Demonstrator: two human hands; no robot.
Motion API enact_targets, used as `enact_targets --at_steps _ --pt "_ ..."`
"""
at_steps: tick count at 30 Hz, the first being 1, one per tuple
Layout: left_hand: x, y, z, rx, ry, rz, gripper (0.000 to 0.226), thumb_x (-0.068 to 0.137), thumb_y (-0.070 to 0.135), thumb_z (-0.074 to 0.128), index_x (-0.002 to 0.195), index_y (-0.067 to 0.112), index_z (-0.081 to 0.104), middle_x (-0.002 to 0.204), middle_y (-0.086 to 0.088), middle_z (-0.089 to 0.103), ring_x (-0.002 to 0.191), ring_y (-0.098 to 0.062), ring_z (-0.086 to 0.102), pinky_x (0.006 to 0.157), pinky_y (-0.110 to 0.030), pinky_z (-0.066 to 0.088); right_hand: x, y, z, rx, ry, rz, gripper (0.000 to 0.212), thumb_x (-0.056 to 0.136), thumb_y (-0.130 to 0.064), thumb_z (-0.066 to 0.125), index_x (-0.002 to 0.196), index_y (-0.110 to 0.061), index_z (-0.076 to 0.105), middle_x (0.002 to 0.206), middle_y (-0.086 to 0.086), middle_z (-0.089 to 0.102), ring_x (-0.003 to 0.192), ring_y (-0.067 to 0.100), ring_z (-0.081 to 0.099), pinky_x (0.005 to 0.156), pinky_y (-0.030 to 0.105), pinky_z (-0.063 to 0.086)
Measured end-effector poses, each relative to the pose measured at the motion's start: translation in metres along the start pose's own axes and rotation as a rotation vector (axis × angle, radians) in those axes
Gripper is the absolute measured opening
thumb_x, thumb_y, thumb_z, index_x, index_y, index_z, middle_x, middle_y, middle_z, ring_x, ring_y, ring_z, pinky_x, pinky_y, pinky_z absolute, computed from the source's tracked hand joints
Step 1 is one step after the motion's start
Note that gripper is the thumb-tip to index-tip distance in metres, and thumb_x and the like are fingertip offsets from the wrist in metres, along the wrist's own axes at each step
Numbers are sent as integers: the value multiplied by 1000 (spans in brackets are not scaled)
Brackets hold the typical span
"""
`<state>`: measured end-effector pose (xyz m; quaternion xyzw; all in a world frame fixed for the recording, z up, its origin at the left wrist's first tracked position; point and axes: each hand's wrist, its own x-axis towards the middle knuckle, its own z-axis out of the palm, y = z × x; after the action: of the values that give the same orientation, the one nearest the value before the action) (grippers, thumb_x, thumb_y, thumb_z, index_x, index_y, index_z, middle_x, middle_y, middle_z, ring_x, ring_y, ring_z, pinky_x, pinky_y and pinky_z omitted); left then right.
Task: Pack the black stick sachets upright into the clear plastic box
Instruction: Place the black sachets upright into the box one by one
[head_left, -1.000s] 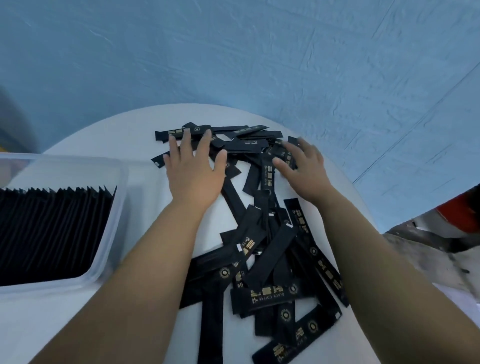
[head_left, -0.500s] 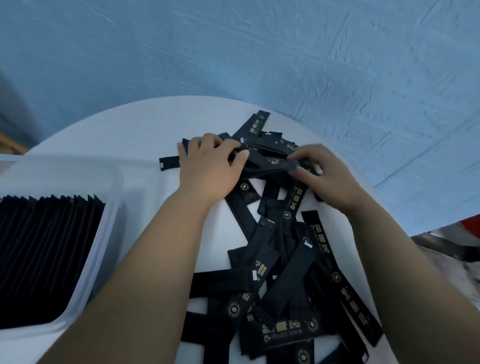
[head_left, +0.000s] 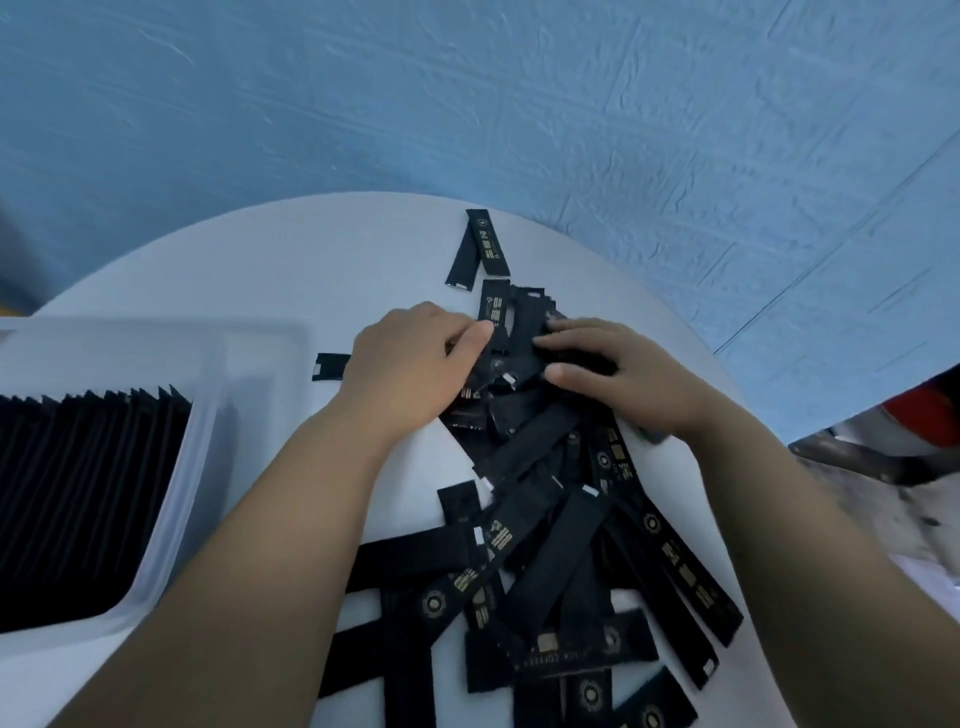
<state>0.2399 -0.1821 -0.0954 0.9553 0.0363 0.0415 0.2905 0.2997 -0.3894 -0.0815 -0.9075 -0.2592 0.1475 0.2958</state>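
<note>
Both hands have closed in since a moment ago: the left hand (head_left: 410, 364) and right hand (head_left: 618, 374) curl around a bundle of sachets (head_left: 514, 332) atop the pile on the table (head_left: 291, 270). They look light and slick (foil, probably), so squeeze mid-length. The box (head_left: 210, 415) sits left, part filled.

Dim bluish light, fisheye edges, soft blur

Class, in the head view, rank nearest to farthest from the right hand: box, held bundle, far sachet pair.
1. Bundle, in the right hand's grip.
2. Sachet pair, beyond it, lying apart.
3. Box, far left.
</note>
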Motion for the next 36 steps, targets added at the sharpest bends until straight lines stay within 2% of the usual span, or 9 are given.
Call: enact_targets --at_steps 4,9,14,21,24,27,30,33,36 --pt "16 1 6 -57 58 -15 42 100 42 34 138 29 43 151 2 32 140 -21 24 112 -36 18 14 -2 -5 -8 272 -30 30 90 -41 55 118 -31 59 135 -9 47 126 5 40 107 24 27" --pt "47 -4 21 169 -116 -54 57 100 48 18 151 27 7 160 5 -6 146 -22 -11 117 -42 -6 74 -9 14 -199 82 -17 53 97 -41 41 146 -25 29 157 -6 14 145 16 5 118 36 4" --pt "53 -5 23 242 -140 -27 54 100 47 17 149 24 23 158 6 15 147 -20 4 118 -41 -1 91 -4 23 -327 -41 -28 46 100 -40 32 145 -30 30 156 -13 18 145 16 7 118 42 0" --pt "27 0 7 -52 -9 27 29 98 37 40 114 28 63 112 6 59 110 -17 50 90 -32 41 44 -5 -3 8 73 -30 22 92 -33 54 106 -22 69 110 -9 66 104 7 57 96 26 42" --pt "19 0 7 -66 77 67 35 99 37 39 130 27 53 132 3 49 127 -17 39 102 -31 31 36 -2 1 6 161 -46 34 93 -34 53 126 -26 55 134 -7 51 122 4 44 103 22 32" --pt "25 0 14 94 -115 36 50 102 39 26 149 24 23 158 4 15 146 -20 6 117 -38 5 44 -3 15 -178 4 21 51 97 -39 42 145 -23 33 154 -4 26 143 15 18 117 34 11" --pt "21 4 15 99 -200 56 46 103 38 24 143 21 39 152 2 32 140 -21 25 114 -38 19 39 -4 20 -214 -35 -18 43 98 -36 43 140 -26 42 151 -9 32 143 16 17 118 39 7" --pt "2 9 7 -58 -150 43 41 102 37 29 117 17 61 121 -1 58 113 -19 52 96 -35 40 16 -6 17 6 -10 -48 30 94 -25 53 123 -23 62 135 -13 52 135 5 32 107 11 16" --pt "-18 7 3 -171 -68 70 35 101 36 36 117 21 63 122 3 61 118 -16 51 107 -35 31 -8 -5 16 175 118 -18 23 91 -27 58 111 -24 68 127 -12 59 131 1 37 109 20 23"
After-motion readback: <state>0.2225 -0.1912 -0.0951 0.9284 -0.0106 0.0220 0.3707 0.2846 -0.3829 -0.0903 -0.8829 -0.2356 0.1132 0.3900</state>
